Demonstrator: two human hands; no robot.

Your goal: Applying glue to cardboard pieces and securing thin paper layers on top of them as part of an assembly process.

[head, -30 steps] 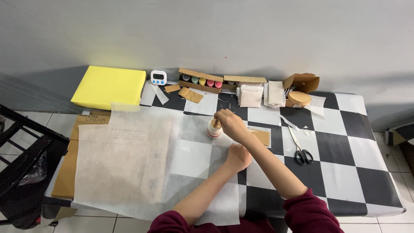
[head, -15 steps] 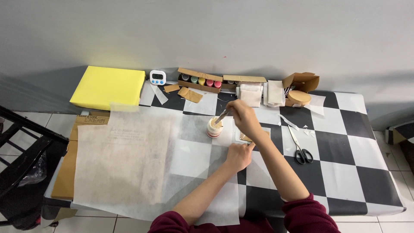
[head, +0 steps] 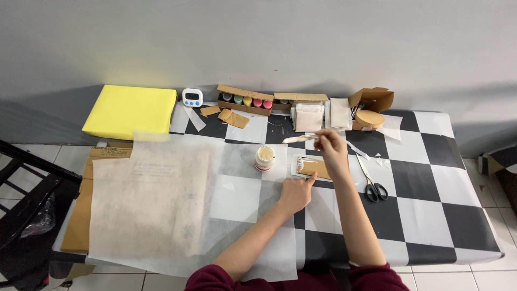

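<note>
We're looking down on a checkered table [head: 431, 215], and our right hand [head: 329, 146] is up over it, fingers pinched on a thin white stick [head: 300, 139] that pokes out leftward, level, above the surface. Just below that hand lies a small brown card [head: 314, 167] on a white backing, flat on the table. Our left hand [head: 296, 193] is curled, its forefinger stretched out and touching the card's lower edge, pinning it. Just left of the card stands a little open jar [head: 264, 158], pale paste inside, upright, apart from both hands.

To the right, scissors [head: 371, 183] lie near our right forearm, not touching. Over on the left, big sheets of translucent paper [head: 161, 205] cover that half of the table, with a brown board [head: 81, 215] showing under them. Along the far edge: a yellow block [head: 129, 110], a small white timer [head: 192, 97], a cardboard tray of coloured paint pots [head: 245, 100], folded white cloths [head: 309, 117], and an open box with a round wooden lid [head: 370, 117].
</note>
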